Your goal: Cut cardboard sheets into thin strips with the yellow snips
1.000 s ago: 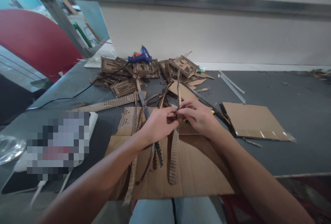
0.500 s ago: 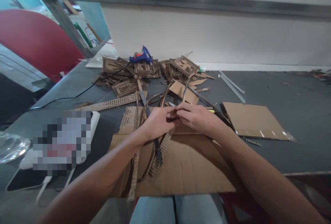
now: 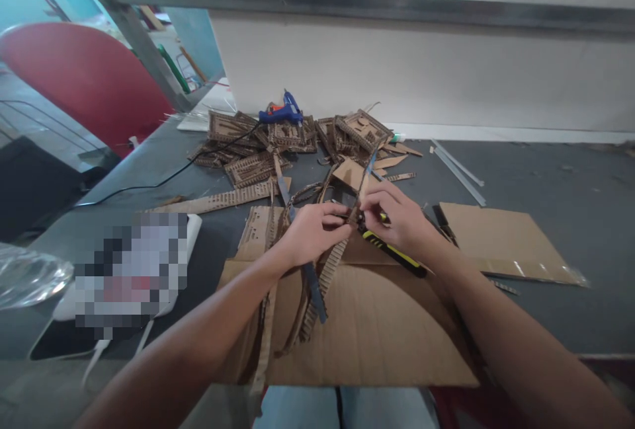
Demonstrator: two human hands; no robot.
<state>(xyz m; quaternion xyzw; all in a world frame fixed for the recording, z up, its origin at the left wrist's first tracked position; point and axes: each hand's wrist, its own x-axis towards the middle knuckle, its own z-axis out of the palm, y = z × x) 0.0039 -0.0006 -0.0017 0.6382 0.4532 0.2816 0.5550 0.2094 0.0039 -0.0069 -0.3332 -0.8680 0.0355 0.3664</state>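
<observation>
My left hand has its fingers closed on a narrow corrugated cardboard strip. My right hand pinches the same strip close by, thumb and finger together. Below the right palm a yellow and black utility knife slants across; whether the palm touches it I cannot tell. Under both hands lies a large brown cardboard sheet, its near edge over my lap. More corrugated strips and a blue-grey strip run beneath the left hand.
A blue glue gun rests on piled cardboard frames at the back. Its black cord trails left. A phone with cables and a clear plastic item are at left. Glue sticks and a taped cardboard piece lie right.
My right hand has shifted slightly away from the left, so the strip between them and the utility knife below now show. The whole view has moved a little; the left hand keeps its place on the strip.
</observation>
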